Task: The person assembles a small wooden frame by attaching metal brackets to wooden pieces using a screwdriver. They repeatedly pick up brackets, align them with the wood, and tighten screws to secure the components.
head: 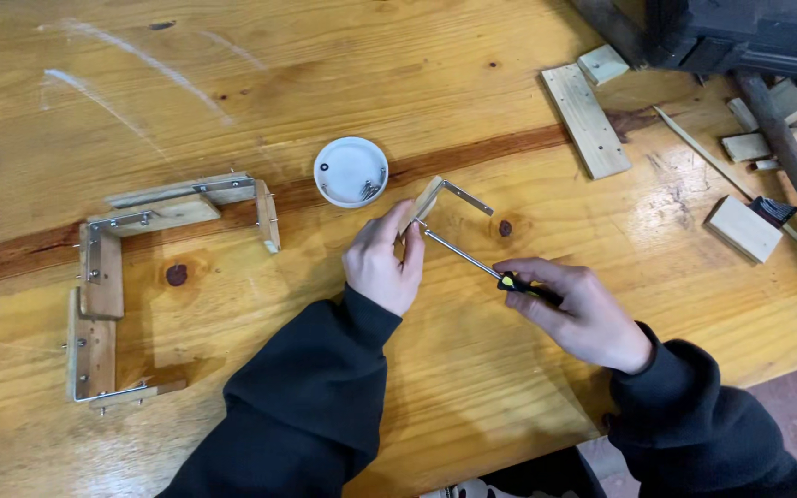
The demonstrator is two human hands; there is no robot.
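Near the table's centre, the left hand pinches a small wood block with a metal angle bracket, fingers closed on it, while the right hand grips a screwdriver whose tip meets the block from four o'clock. The tip could likely slip toward the left fingers, since the block is only hand-held. The screw itself is hidden; the white dish at eleven o'clock holds tiny parts, hard to make out.
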